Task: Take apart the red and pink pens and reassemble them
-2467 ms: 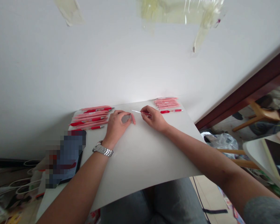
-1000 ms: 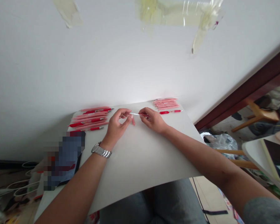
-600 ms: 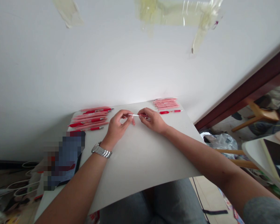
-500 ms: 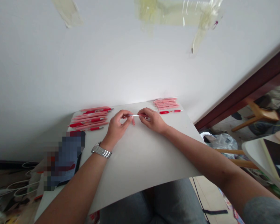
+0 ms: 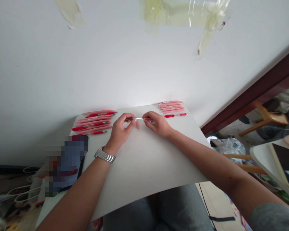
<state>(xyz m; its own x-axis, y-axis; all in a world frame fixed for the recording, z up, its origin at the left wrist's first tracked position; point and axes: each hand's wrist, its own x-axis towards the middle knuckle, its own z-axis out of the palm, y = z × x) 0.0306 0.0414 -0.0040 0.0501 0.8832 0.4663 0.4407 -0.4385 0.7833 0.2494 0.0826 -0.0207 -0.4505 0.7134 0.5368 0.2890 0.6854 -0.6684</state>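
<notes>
Over the back middle of the table (image 5: 144, 160), my two hands meet with a small gap between them. A thin white pen refill (image 5: 139, 118) bridges that gap. Its left end is pinched between thumb and index finger of my left hand (image 5: 122, 128), which wears a metal watch. My right hand (image 5: 157, 124) is closed around the other end, where something reddish shows, mostly hidden by the fingers. A small pink piece (image 5: 137, 124) shows just under my left fingertips; I cannot tell whether it is held. Beyond my right hand lies a red pen (image 5: 175, 115).
Red pens and pink sticks (image 5: 93, 122) lie in a group at the back left. More pink sticks (image 5: 171, 106) are stacked at the back right, against the wall (image 5: 125, 64). A blurred-out phone-like slab (image 5: 72, 163) rests along the left edge. A white stool-like surface (image 5: 262, 157) stands right.
Almost nothing differs. The white refill tilts very slightly between my fingers; both hands stay in place.
</notes>
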